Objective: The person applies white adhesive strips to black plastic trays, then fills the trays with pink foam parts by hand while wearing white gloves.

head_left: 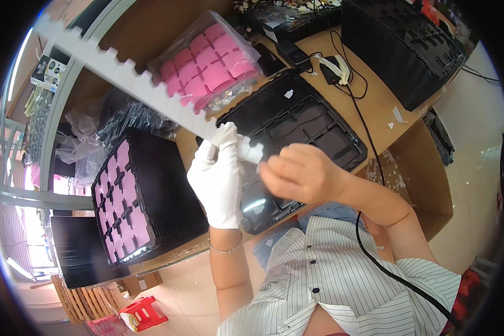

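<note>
A long white strip with notched edges (130, 78) slants from the upper left down to my hands. My left hand (214, 185), in a white glove, grips it near its lower end with the fingers wrapped round it. My right hand (301, 175) is bare and slightly blurred. Its fingers are curled closed right beside the strip's short end; whether they pinch the strip or some small piece is hidden. Beneath both hands lies a black plastic tray (325, 126) with moulded compartments, a small white scrap (288, 94) on it.
Pink notched sheets in a clear bag (207, 59) lie behind the tray. A black tray stack with pink inserts (162, 193) stands at left, another black stack (400, 56) at far right. Black cables (357, 106) cross the table. A cardboard box (423, 185) sits right of it.
</note>
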Demonstrator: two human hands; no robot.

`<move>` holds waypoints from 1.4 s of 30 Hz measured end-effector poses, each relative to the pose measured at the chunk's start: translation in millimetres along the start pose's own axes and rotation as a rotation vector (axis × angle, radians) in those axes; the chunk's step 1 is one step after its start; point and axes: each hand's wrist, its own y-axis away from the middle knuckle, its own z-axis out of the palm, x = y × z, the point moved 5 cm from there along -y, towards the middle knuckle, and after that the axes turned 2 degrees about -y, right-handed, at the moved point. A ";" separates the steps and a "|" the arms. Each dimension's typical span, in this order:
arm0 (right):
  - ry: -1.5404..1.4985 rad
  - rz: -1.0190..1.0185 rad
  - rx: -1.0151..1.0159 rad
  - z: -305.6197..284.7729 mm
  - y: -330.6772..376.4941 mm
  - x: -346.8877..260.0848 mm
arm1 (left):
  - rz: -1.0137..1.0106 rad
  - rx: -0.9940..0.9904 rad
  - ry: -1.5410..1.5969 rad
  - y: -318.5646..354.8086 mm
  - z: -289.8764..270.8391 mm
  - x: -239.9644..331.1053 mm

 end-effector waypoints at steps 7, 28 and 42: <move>-1.031 1.030 0.003 10.7 51.4 34.2 | -0.023 0.029 0.114 -9.8 -10.4 1.7; 0.243 0.286 -0.750 -53.4 143.8 74.1 | -0.113 -0.213 0.078 74.9 -30.1 -64.0; 0.031 0.423 -0.674 -56.7 158.4 100.5 | -0.056 -0.330 -0.059 87.8 -44.3 -95.1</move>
